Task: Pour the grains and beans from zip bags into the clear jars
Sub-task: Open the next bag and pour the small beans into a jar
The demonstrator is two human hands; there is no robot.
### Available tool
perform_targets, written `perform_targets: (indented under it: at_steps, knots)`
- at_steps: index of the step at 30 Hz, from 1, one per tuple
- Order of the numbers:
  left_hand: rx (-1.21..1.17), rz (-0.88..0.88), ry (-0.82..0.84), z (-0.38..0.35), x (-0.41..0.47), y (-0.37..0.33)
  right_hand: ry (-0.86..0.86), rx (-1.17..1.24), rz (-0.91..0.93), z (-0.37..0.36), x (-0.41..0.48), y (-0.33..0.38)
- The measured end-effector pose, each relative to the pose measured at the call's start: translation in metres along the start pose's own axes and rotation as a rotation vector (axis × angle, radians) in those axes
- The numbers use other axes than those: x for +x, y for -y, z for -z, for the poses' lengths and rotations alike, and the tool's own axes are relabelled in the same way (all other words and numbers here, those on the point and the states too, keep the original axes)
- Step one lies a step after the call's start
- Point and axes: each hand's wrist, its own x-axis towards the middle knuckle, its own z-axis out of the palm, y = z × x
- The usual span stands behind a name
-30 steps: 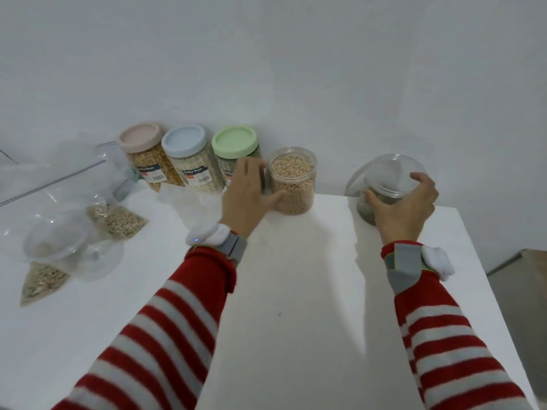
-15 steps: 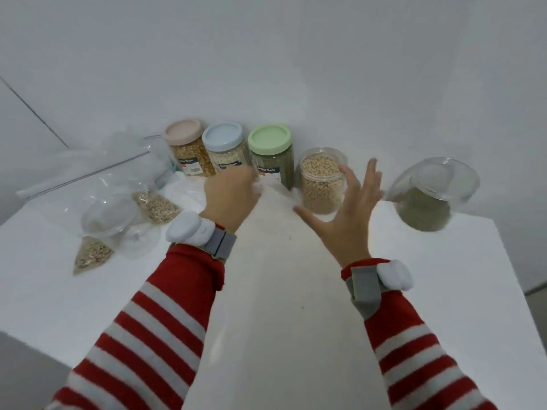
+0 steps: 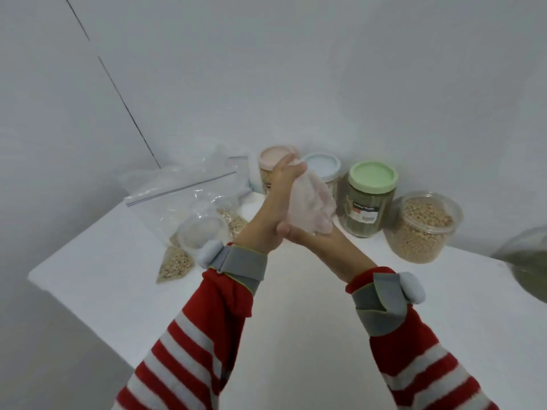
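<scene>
Half a second ago the left hand (image 3: 273, 211) reached low and the right hand (image 3: 321, 242) hung spread open; now both meet just left of the green-lidded jar (image 3: 371, 199), left fingers (image 3: 287, 170) pinching the top of the zip bag (image 3: 310, 202), the right curled under its bottom. The bag is clear, limp, crumpled, seemingly empty.

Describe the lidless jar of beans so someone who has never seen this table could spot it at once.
A row of jars stands along the far edge of the white table. The lidless jar is just right of the green-lidded jar. Unlike the coloured-lid jars to its left, it is open-topped, squatter, and nearly full of round tan beans.
</scene>
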Motion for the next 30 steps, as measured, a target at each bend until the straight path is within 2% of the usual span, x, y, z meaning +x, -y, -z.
perform_targets:
  at_steps: [3,5,6,8,10,12,14,16,18,21,23,24,27,30]
  knots:
    - [-0.163,0.142,0.127,0.047,0.002,-0.011,-0.082,0.017,-0.005,-0.031,0.032,0.002]
    - [-0.048,0.083,0.127,0.098,0.016,-0.021,-0.265,0.069,0.029,-0.043,0.063,0.011]
    - [0.06,0.053,0.139,0.115,0.021,-0.025,-0.279,0.165,0.066,-0.046,0.076,0.016]
    - [0.18,0.035,0.233,0.128,0.028,-0.024,-0.078,0.361,0.089,-0.062,0.097,0.022]
    - [0.146,0.083,0.208,0.146,0.043,-0.017,0.037,0.442,0.005,-0.101,0.128,0.026]
    - [0.11,0.019,0.15,0.173,0.058,-0.011,0.038,0.368,-0.051,-0.125,0.148,0.032]
    - [0.098,-0.007,0.278,0.207,0.074,-0.014,0.009,0.271,-0.068,-0.124,0.16,0.031]
    - [0.236,-0.044,0.354,0.243,0.09,-0.02,-0.065,0.277,-0.047,-0.11,0.166,0.023]
    - [0.376,-0.145,0.267,0.266,0.109,-0.028,-0.173,0.322,-0.041,-0.102,0.168,0.008]
    - [0.456,-0.274,-0.025,0.283,0.15,-0.035,-0.376,0.158,-0.121,-0.095,0.172,-0.018]
    - [0.523,-0.324,-0.186,0.291,0.19,-0.026,-0.389,0.02,-0.214,-0.091,0.172,-0.031]
    - [0.563,-0.287,-0.229,0.294,0.21,-0.016,-0.356,-0.044,-0.263,-0.088,0.172,-0.037]
    - [0.884,-0.176,-0.285,0.294,0.252,0.028,-0.194,-0.295,-0.405,-0.076,0.167,-0.048]
    - [1.048,-0.118,-0.134,0.284,0.273,0.067,-0.143,-0.358,-0.493,-0.072,0.159,-0.057]
